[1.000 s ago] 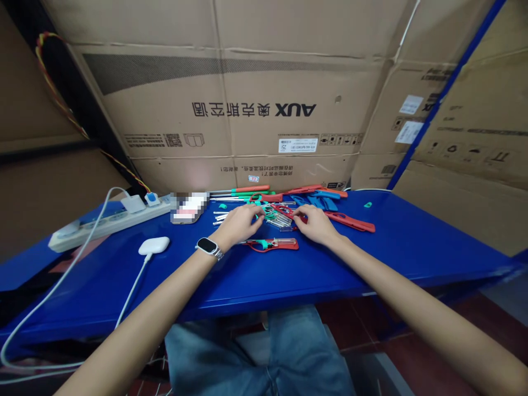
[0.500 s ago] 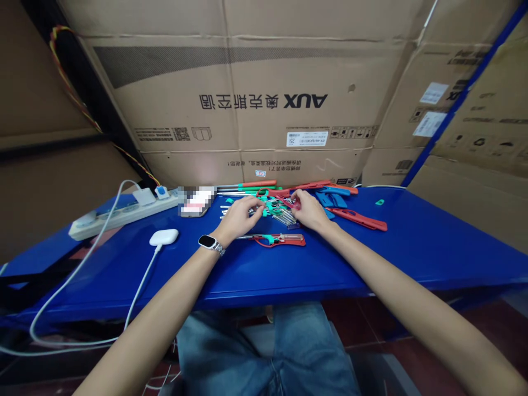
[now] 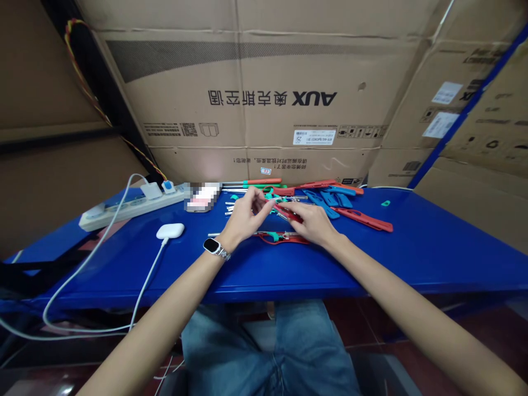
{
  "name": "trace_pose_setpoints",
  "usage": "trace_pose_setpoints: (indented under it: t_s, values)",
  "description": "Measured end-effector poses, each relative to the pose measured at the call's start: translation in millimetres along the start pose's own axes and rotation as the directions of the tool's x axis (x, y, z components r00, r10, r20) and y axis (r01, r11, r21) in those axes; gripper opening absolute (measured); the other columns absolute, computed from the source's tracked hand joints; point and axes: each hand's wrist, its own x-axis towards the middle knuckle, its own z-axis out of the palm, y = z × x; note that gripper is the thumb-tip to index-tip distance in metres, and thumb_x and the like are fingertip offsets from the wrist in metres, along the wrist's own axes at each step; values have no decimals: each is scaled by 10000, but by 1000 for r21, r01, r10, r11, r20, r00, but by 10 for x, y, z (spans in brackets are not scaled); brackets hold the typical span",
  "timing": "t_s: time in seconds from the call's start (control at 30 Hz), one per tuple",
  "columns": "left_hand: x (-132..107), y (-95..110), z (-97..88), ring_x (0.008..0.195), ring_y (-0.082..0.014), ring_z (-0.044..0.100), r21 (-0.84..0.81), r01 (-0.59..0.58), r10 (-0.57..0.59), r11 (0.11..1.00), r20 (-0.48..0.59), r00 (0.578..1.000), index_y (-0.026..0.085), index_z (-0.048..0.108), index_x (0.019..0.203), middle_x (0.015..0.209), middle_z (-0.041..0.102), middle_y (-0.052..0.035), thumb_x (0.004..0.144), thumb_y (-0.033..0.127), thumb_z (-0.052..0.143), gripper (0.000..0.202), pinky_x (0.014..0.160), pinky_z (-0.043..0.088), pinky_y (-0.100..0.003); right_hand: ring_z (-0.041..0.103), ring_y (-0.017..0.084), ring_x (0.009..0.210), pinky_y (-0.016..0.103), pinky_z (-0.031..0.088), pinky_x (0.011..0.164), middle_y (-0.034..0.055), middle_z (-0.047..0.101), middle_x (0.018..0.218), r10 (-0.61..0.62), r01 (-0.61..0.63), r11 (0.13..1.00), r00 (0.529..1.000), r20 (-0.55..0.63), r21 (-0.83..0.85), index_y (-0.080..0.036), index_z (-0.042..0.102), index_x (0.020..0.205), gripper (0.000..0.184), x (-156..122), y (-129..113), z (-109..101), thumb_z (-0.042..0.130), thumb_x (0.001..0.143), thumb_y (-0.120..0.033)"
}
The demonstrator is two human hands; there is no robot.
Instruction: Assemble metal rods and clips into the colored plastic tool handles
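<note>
Head view: I see my left hand raised a little above the blue table, thumb and forefinger pinched on a thin metal rod. How far the rod runs is hard to make out. My right hand is curled over a red plastic piece; the knuckles hide most of it, and its tip points at the rod. Just under both hands a red holder lies flat, its right end covered by my right palm. Behind the hands a heap of small parts blurs together. Blue handles and a long red handle lie to the right, with a teal cap apart from them. A power strip, a white charger puck and a blurred patch sit to the left. Cardboard boxes wall off the back.
</note>
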Motion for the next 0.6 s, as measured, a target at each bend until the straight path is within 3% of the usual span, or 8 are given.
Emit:
trace_pose_setpoints:
  t_s: [0.2,0.5,0.6]
  values:
    - [-45,-101,-83,698,-126,580,-184,145,-109,972,191,975,167,614,892,800,651,-21,894,454,623,288,650,466,-254,717,214,920,298,513,787,54,766,1070,89,-101,991,987,137,86,-255,701,1196,382,-10,-87,-21,664,885,-476]
    - [-106,-173,-244,714,-134,593,-251,237,-182,939,225,957,146,655,879,816,672,-36,835,501,678,358,699,490,-273,675,189,799,308,491,738,39,752,958,184,-220,938,971,151,270,-220,717,1093,345,-43,-114,9,723,824,-435]
    - [-128,-196,-277,730,-144,601,-221,249,-192,943,250,949,144,665,897,838,679,-48,845,500,669,360,698,486,-279,671,193,818,318,500,759,45,743,953,171,-210,924,974,145,320,-205,723,1043,310,-58,-94,2,748,808,-406]
